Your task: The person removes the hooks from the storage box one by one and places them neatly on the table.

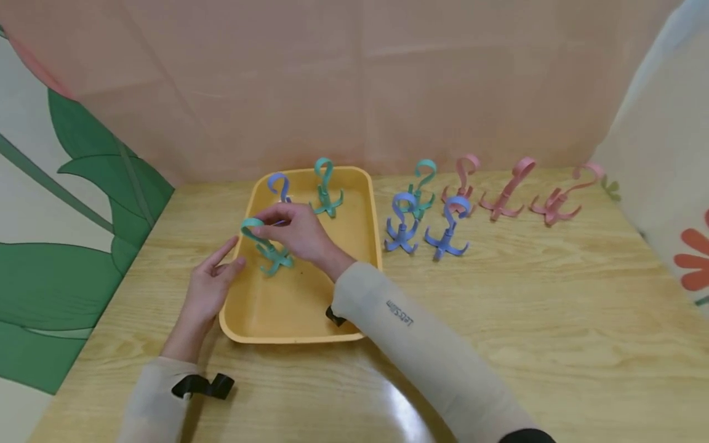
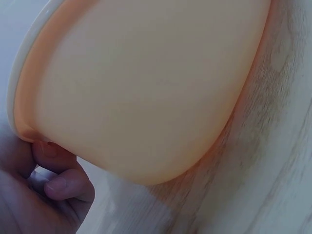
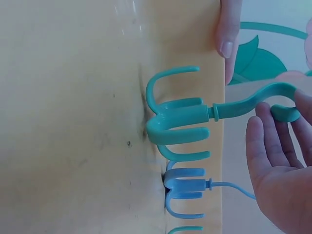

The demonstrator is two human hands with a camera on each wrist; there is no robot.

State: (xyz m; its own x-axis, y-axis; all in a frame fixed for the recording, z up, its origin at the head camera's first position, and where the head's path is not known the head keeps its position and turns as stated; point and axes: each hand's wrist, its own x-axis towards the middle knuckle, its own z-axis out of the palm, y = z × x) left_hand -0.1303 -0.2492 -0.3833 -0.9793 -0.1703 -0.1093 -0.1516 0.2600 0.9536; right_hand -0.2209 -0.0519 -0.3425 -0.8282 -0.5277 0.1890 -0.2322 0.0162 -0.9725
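Observation:
My right hand [image 1: 301,231] pinches the curled top of a green multi-prong hanging hook [image 1: 272,253]. That hook's prongs stand at the floor of the yellow tray [image 1: 293,339], near its left side. In the right wrist view, the fingertips of the right hand [image 3: 282,156] are at the hook's curved end. My left hand [image 1: 209,289] holds the tray's left rim, thumb on the inner side; the left wrist view has its fingers curled under the lip. Behind the right hand, a blue hook [image 1: 279,184] is partly hidden, and another green hook [image 1: 327,191] stands in the tray's back.
Right of the tray, on the wooden table [image 1: 526,332], stand a green hook [image 1: 425,178], two blue hooks [image 1: 401,227] and three pink hooks [image 1: 505,191]. A pinkish cloth [image 1: 354,86] hangs behind the table. Leaf-patterned panels [image 1: 105,184] flank the left side.

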